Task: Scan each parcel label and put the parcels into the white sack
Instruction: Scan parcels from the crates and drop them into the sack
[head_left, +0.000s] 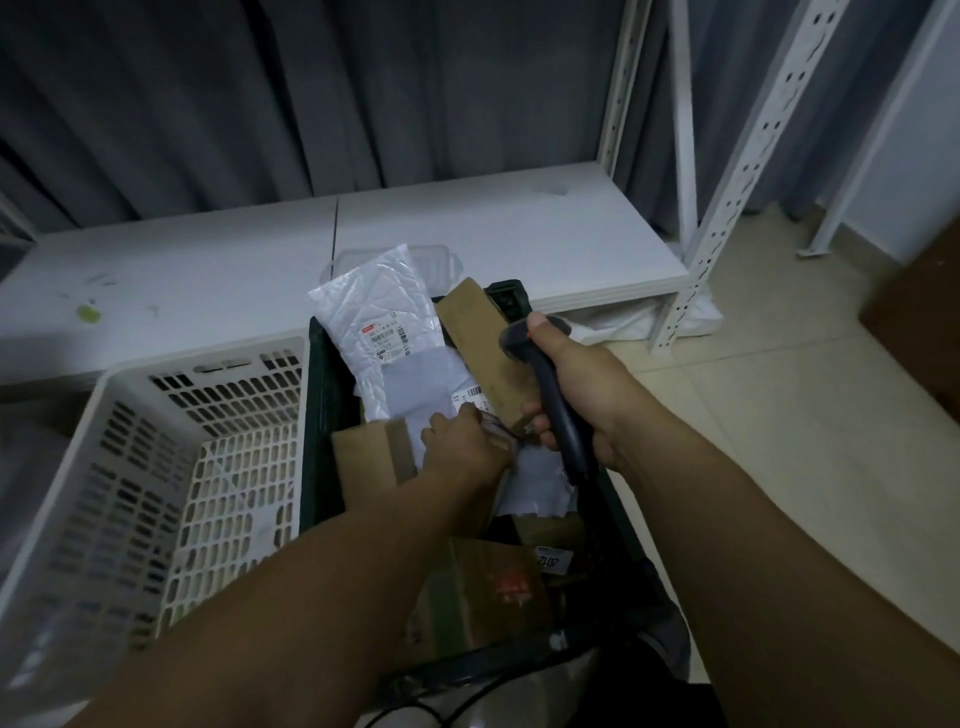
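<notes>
"What's down there, biggest first?"

"A white slotted basket (124, 467) at left. A dark crate (321, 415) sits just right of it, with parcels (374, 296) heaped inside."

"And the hands?"

"The left hand (460, 449) lies bent on a grey mailer (421, 384) mid-crate, grip unclear. The right hand (582, 384) is wrapped round a black scanner (566, 431) above the crate's right side."

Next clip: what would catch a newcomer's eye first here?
The right hand gripping a black scanner at centre right, over a dark crate heaped with parcels. The left hand reaches into that heap, and a white slatted basket stands to the crate's left.
</notes>
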